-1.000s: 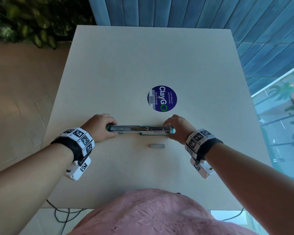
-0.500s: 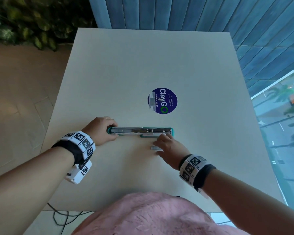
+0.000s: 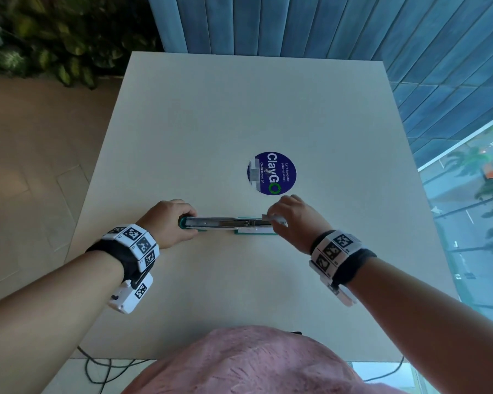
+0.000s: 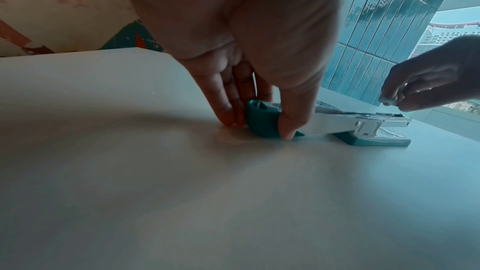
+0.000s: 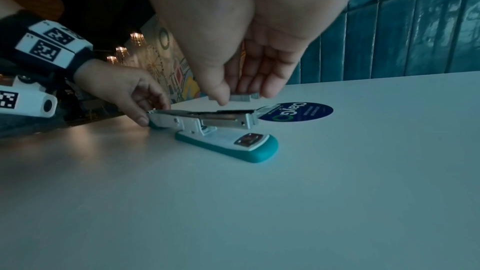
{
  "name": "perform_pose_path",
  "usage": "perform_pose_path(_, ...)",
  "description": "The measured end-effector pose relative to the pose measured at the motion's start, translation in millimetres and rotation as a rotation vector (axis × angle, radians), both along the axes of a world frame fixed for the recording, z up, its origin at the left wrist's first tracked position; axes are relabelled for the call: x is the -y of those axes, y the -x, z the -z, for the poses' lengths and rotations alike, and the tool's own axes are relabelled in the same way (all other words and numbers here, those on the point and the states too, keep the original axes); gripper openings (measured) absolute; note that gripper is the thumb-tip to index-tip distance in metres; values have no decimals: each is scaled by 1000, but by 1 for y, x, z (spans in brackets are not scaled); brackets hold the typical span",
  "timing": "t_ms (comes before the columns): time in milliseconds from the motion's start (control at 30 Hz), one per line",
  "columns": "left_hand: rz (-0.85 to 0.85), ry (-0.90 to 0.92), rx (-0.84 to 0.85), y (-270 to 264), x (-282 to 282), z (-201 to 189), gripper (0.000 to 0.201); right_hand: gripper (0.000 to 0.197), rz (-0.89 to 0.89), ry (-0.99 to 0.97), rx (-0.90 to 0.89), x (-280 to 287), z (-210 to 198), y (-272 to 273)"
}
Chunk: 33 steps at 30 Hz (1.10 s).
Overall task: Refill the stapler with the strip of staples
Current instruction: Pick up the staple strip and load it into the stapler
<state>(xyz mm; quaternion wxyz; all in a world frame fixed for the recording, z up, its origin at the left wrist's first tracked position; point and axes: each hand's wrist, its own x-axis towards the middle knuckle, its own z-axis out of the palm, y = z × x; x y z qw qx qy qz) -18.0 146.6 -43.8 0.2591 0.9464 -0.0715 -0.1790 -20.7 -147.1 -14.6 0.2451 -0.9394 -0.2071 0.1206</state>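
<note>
1 staple strip [image 5: 240, 97] — above stapler [image 5: 221, 129]

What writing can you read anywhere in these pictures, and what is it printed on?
"ClayGO": large white letters, with a green recycling-arrow O, on the round blue sticker on the table.
"Let's keep our pantries clean": small line on the same sticker.
"Clean as you go": small line on the same sticker.
Wristbands: black-and-white square codes, no readable words.
Stapler: no readable text.
</note>
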Motion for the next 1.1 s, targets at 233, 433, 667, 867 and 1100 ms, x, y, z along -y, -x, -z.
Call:
perform_pose_path(233,5,2,1,0,1,-2,22,14,-40,63,-45,-3,1,-4)
perform_pose_path(433,2,5,-2,0,1,-3,23,15,-63,102,-53,-5,1,-3)
perform_pose_path(667,-12,16,-2,1,1,-2,21,12,-135,126,40,-4,7,1)
perform_pose_path(867,-10,15,-3,2,1,-3,22,18,-30,63,-94,1,13,0)
perform_pose_path(1100,9,15,-17,1,0,-4,27,41,129,95,-146,16,25,5)
